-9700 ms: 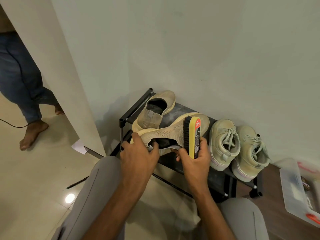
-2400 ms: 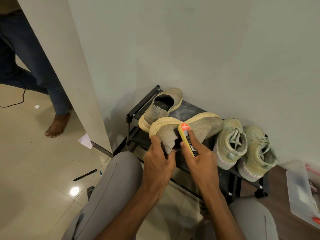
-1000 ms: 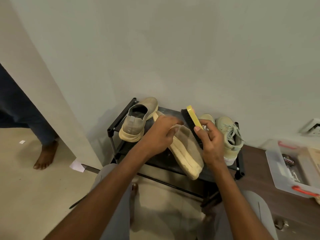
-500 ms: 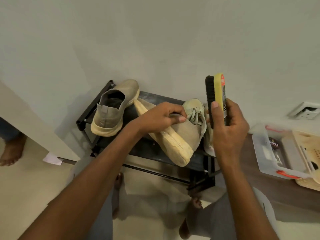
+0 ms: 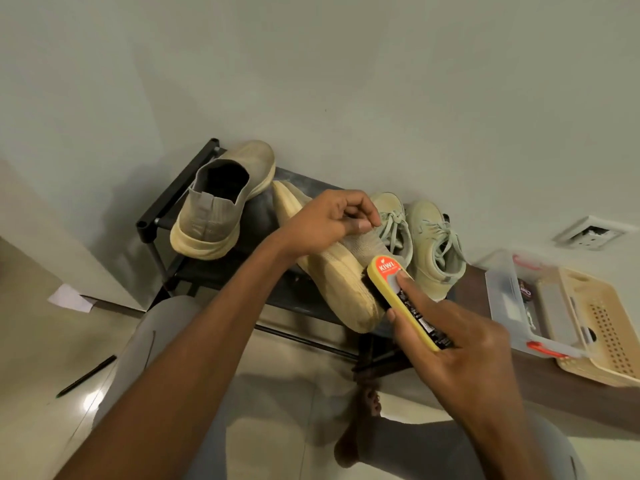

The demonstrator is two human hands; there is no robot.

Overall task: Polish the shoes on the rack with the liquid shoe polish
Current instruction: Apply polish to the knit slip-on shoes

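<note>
A black shoe rack (image 5: 180, 199) stands against the wall. My left hand (image 5: 329, 220) grips a beige knit slip-on shoe (image 5: 341, 282) tilted on its side over the rack, its pale sole facing me. My right hand (image 5: 450, 344) holds a yellow shoe brush (image 5: 398, 299) with a red label, its bristle side pressed down against the shoe's toe end. The matching slip-on (image 5: 221, 202) sits upright at the rack's left. A pair of pale green lace-up sneakers (image 5: 433, 244) sits at the right end.
A clear plastic box (image 5: 512, 299) with an orange latch and a beige perforated basket (image 5: 602, 334) lie on a dark wooden surface at the right. A wall socket (image 5: 585, 233) is above them. A pen (image 5: 86, 375) and a paper scrap (image 5: 67, 297) lie on the tiled floor.
My right hand has brought the brush down from upright in the air onto the toe end of the held shoe. My left hand keeps its hold on the shoe.
</note>
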